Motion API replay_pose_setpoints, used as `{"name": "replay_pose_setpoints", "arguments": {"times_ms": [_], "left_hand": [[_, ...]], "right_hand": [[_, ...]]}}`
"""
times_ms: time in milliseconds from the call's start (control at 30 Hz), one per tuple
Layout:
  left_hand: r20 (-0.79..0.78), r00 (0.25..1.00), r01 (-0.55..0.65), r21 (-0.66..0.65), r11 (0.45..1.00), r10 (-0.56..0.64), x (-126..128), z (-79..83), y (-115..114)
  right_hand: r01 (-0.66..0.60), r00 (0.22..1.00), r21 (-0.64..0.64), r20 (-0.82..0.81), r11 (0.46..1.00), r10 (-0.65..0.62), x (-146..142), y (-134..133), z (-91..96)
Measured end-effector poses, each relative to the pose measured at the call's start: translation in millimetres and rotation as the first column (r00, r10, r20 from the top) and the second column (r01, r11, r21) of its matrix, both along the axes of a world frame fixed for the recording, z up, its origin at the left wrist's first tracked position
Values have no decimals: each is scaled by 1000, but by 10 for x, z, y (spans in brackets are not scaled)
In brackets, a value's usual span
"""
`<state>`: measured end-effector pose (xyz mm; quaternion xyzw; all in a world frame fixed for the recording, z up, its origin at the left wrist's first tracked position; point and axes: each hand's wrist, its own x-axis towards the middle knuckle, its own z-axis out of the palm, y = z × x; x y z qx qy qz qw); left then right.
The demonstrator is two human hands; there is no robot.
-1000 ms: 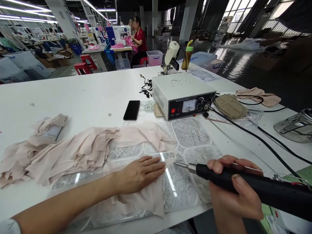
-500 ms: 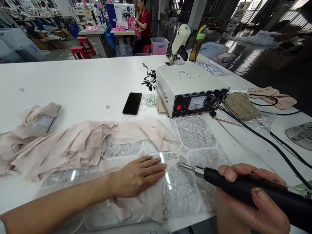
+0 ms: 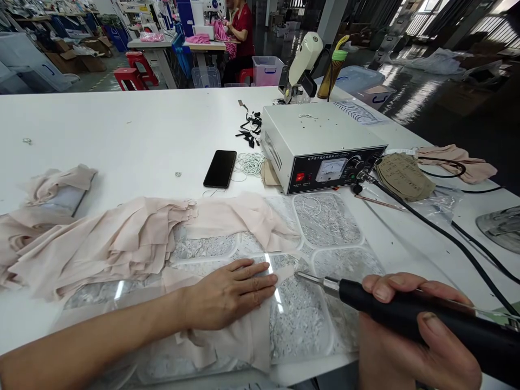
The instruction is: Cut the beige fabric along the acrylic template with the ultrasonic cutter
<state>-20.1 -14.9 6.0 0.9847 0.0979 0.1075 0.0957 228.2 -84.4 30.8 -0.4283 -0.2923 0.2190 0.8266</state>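
My left hand [image 3: 231, 292] lies flat, fingers stretched out, pressing a pale pink fabric piece [image 3: 239, 336] onto a clear scratched cutting plate [image 3: 300, 319]. My right hand [image 3: 410, 336] grips a black handheld cutting tool [image 3: 406, 314] with a thin metal tip. The tip [image 3: 300, 275] rests at the fabric's corner, just right of my left fingertips. A black cable [image 3: 430, 227] runs from the tool to a white control box [image 3: 320, 143] with a dial and a red switch.
A heap of pink fabric pieces [image 3: 114, 244] lies to the left on the white table [image 3: 122, 135]. A black phone [image 3: 220, 168], white rings [image 3: 251, 163], black scraps [image 3: 249, 132] and a white cutting machine [image 3: 303, 67] stand behind. A person in red [image 3: 241, 27] works far back.
The view has tilted slightly down and closer. My hands and the tool stay almost still, with the tip at the fabric corner.
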Motion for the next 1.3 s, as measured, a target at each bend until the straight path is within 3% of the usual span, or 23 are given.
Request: {"name": "replay_pose_setpoints", "arguments": {"times_ms": [867,1300], "left_hand": [[-5,1000,3,-10,1000,-3,0,22,-2],[24,1000,7,24,1000,-8,5,-9,0]], "right_hand": [[-96,994,34,60,995,94,51,38,-51],[-36,997,38,76,999,33,-4,117,-26]]}}
